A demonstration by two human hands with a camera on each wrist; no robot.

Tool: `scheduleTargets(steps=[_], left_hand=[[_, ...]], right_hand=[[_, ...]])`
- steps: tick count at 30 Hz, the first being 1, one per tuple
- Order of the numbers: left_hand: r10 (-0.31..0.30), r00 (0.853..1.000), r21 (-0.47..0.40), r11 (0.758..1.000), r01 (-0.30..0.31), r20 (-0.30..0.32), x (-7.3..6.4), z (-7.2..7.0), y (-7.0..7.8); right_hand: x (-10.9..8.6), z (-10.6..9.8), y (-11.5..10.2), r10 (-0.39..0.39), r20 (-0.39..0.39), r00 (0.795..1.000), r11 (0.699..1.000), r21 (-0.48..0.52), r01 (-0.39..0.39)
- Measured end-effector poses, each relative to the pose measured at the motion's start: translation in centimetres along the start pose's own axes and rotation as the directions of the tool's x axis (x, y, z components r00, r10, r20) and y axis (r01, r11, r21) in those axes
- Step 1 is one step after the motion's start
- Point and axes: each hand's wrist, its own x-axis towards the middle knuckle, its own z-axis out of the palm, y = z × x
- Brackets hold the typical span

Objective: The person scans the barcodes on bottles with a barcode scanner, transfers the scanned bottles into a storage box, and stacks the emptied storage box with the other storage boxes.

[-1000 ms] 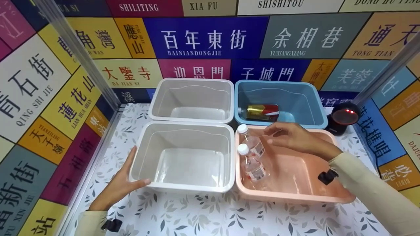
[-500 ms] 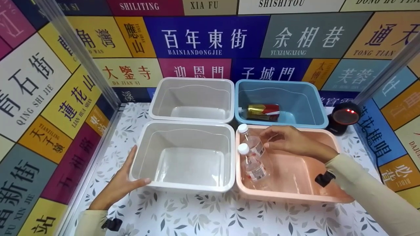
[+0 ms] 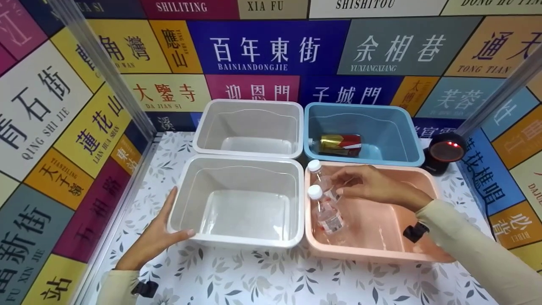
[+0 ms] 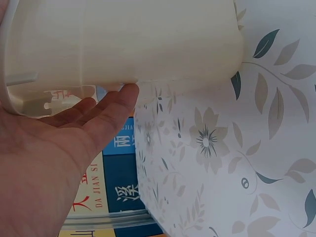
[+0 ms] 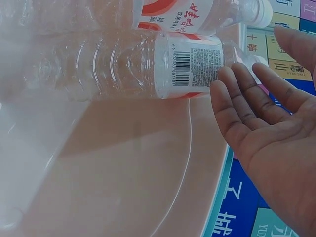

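In the head view, my left hand (image 3: 151, 237) lies at the near left corner of the front white bin (image 3: 250, 245). Its thumb rests on the rim and its extended fingers are along the outer wall; the left wrist view shows the fingertips at that wall. My right hand (image 3: 372, 183) is over the pink bin (image 3: 381, 255), fingers loosely bent beside the farther clear plastic bottle (image 5: 190, 64). Fingertips overlap its label in the right wrist view; I cannot tell whether they touch. A nearer bottle (image 3: 329, 218) with a white cap leans against the pink bin's left wall.
Behind stand another white bin (image 3: 250, 154) and a blue bin (image 3: 417, 159). A gold-and-red can (image 3: 334, 145) lies in the blue bin. A black device with red lights (image 3: 443, 150) stands right of it. All sit on a leaf-patterned tabletop (image 3: 254, 279).
My right hand has moved left and slightly down, closer to the farther bottle in the pink bin. My left hand has stayed at the white bin's corner.
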Motion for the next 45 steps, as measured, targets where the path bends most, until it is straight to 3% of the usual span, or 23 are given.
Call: scheduleTargets(steps=[7,19,36,45], left_hand=[[-0.013,1.000,0.014,1.000,0.013,-0.004,0.1,0.0,0.1],[-0.008,1.000,-0.011,1.000,0.008,-0.011,-0.1,0.0,0.0],[-0.006,1.000,0.010,1.000,0.006,-0.016,-0.1,0.1,0.1],[0.000,1.000,0.036,0.999,0.001,-0.025,-0.2,0.1,0.2]], right_hand=[[0.1,0.4,-0.1,0.015,0.004,1.000,1.000,-0.016,-0.015],[0.0,1.0,-3.9,-0.009,0.046,0.999,1.000,-0.011,0.010],[-0.1,1.8,-3.8,0.062,0.058,0.996,0.997,-0.041,-0.060],[0.3,2.2,-2.5,0.039,0.073,0.997,0.998,-0.050,-0.035]])
